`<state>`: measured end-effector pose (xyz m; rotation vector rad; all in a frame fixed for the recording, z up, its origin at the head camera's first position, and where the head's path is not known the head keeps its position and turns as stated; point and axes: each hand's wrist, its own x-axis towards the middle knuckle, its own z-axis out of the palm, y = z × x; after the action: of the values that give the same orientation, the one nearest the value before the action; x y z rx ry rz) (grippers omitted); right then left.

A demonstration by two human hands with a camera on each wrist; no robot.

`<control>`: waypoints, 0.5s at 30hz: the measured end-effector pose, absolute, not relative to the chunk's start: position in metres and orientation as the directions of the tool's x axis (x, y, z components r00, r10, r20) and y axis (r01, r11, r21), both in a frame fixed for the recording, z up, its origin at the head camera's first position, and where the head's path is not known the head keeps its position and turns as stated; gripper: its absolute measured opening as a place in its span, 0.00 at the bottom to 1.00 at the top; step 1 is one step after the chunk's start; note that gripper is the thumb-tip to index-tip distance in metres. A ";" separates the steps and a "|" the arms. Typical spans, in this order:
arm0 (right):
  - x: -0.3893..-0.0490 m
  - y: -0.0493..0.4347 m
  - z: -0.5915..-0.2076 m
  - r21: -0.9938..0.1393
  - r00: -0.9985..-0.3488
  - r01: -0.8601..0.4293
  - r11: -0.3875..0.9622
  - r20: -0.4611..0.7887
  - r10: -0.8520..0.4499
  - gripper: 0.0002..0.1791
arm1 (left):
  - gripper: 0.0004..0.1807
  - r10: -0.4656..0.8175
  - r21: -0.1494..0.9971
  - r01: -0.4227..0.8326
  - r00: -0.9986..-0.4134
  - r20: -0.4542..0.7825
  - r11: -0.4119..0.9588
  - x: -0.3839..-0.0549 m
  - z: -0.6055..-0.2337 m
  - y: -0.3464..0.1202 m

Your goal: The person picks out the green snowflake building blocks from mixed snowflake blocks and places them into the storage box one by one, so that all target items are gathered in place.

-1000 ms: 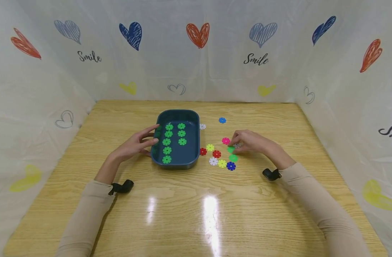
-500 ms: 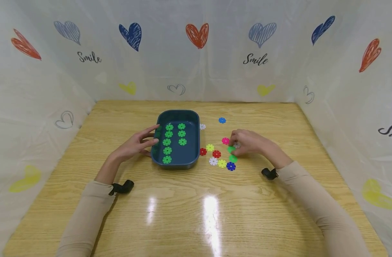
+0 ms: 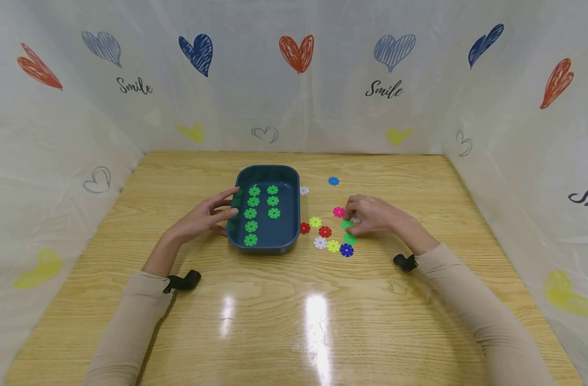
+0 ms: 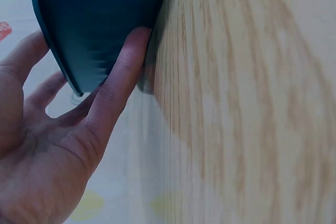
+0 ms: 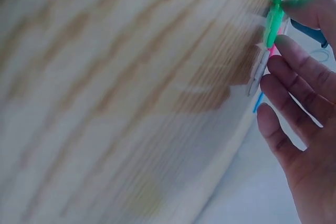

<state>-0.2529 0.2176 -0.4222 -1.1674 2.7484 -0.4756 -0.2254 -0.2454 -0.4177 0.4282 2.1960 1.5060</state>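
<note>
In the head view my left hand (image 3: pixel 197 220) rests against the left side of a dark blue tray (image 3: pixel 286 230), fingers spread and fairly straight. The left wrist view has one finger lying along the tray's outer wall (image 4: pixel 89 19). Several green notched interlocking discs (image 3: pixel 250 213) lie in two columns inside the tray. To the right, my right hand (image 3: pixel 373 214) pinches a flat green interlocking disc (image 5: pixel 274 24) by its edges at the tabletop, between thumb and index finger. Another green disc (image 3: pixel 350 239) lies just nearer, partly under the thumb. The remaining right fingers are extended.
Loose discs lie between tray and right hand: red (image 3: pixel 325 231), yellow (image 3: pixel 315 221), white (image 3: pixel 320 243), dark blue (image 3: pixel 347 250) and pink (image 3: pixel 339 212). A light blue disc (image 3: pixel 333 181) lies farther back. A white printed curtain (image 3: pixel 294 118) borders the wooden table (image 3: pixel 255 321).
The right thumb has shifted slightly toward the nearer green disc and now covers part of it. The left hand, tray and other discs have stayed put.
</note>
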 end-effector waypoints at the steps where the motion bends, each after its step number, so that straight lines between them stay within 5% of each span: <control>1: -0.253 0.218 -0.422 -0.331 -0.696 -0.680 0.654 0.012 -0.718 0.12 | 0.37 0.486 0.933 0.006 -0.855 -0.181 0.359 -0.225 -0.418 -0.245; 15: -0.251 0.213 -0.415 -0.261 -0.723 -0.652 0.712 -0.071 -0.687 0.14 | 0.36 0.484 0.928 0.010 -0.855 -0.186 0.373 -0.226 -0.418 -0.243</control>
<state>-0.2512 0.2133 -0.4149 -1.0855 2.7542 -0.3270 -0.2260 -0.2426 -0.4178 0.4272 2.2089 1.4877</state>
